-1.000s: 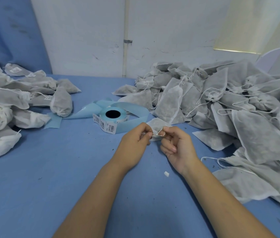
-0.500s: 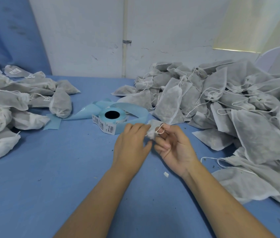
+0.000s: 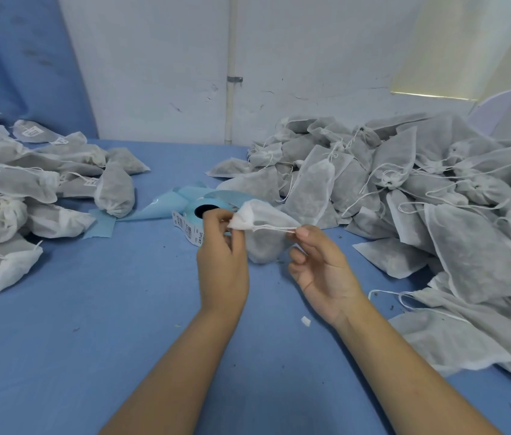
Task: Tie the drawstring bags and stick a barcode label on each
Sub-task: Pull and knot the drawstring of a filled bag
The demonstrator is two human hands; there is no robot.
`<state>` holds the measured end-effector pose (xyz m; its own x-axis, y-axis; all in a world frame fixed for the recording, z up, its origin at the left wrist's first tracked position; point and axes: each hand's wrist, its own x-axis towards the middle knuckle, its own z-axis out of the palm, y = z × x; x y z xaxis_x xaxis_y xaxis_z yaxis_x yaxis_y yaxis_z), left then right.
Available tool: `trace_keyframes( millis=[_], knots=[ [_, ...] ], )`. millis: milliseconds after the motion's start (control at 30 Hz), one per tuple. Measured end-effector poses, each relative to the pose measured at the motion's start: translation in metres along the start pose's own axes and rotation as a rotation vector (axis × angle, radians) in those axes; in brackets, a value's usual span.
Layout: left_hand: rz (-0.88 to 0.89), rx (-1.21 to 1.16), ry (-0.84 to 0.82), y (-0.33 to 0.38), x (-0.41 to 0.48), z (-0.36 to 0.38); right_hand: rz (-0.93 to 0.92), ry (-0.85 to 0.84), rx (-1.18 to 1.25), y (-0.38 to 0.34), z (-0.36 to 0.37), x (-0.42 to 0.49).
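Near the bottom centre of the frame a small white scrap [image 3: 305,321] lay on the blue table cloth [image 3: 122,340], just below the right wrist. Mid-frame, the left hand [image 3: 222,262] pinched the gathered mouth of a small grey-white non-woven drawstring bag [image 3: 263,243]. The right hand [image 3: 320,271] pinched the ends of the thin white drawstring [image 3: 274,228] between thumb and forefinger, its other fingers loosely curled. The cord ran taut between the two hands and the bag body hung below it; whether it touched the cloth was not clear. No knot was visible, so tying looked unfinished. Risks as judged: the thin cord could slip out of the right pinch and let the mouth reopen; too hard a pull could tear the flimsy fabric or snap the cord. Just behind the left hand sat the light-blue roll of barcode labels [image 3: 199,215], close enough to be knocked or unrolled by that hand. To the right, the heap of grey bags with loose cords [image 3: 436,199] could snag the right hand. Far left, the pile of labelled grey bags [image 3: 12,183] sat well apart, so a mix-up looked unlikely.
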<state>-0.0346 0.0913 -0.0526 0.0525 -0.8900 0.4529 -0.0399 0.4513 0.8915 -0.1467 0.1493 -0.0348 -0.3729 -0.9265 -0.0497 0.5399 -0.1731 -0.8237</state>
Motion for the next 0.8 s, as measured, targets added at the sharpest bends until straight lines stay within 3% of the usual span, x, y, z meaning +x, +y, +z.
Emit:
trace_keyframes(
  millis=[133,400,600,800],
  knots=[
    [-0.059,-0.032,0.069,-0.006,0.004,0.0,-0.067,0.147,-0.23,0.008,0.002,0.0],
    [-0.231,-0.156,0.095,-0.004,0.002,0.008,0.015,0.139,-0.115,0.015,0.006,-0.002],
    [-0.253,-0.452,-0.124,0.002,-0.005,0.009,0.019,0.235,-0.063,0.017,0.007,0.001],
    [-0.15,-0.469,-0.323,0.0,-0.01,0.01,0.038,0.258,0.059,0.017,0.007,0.002]
  ],
)
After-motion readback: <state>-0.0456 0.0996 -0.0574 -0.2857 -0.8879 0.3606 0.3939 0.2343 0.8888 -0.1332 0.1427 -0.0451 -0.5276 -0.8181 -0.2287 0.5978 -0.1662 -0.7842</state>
